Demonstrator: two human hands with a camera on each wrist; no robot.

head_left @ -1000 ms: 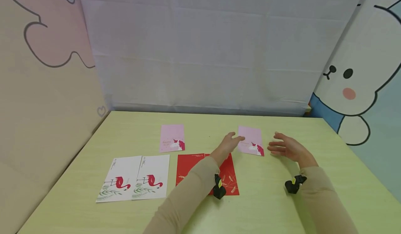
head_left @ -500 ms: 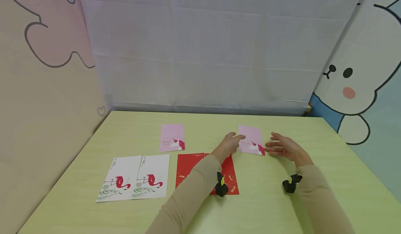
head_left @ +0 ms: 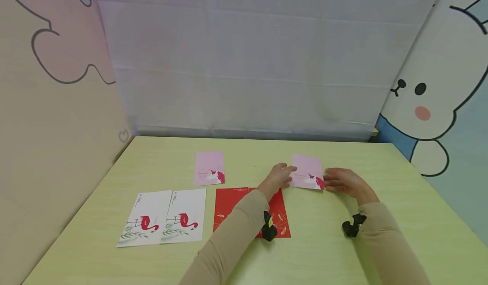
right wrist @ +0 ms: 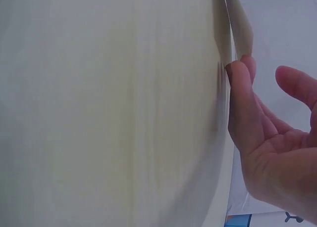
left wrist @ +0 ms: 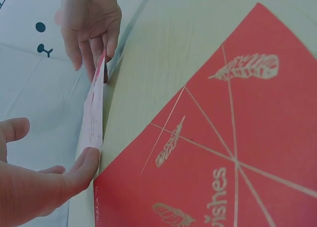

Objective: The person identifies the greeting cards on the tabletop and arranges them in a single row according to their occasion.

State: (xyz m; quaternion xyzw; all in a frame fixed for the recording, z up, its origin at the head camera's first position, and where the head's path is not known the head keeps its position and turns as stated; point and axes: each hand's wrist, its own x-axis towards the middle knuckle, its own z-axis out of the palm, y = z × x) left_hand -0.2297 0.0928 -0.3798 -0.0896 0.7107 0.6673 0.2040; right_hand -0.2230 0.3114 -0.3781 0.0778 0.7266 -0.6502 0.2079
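Pink card [head_left: 307, 172] now touched by right hand [head_left: 345, 183], previously apart.

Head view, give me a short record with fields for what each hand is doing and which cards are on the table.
left hand: fingers touch the left edge of the pink card
right hand: fingers touch the pink card's right edge
pink card: one edge lifted off the table
red card: flat, under the left forearm
other cards: second pink card, two flamingo cards side by side
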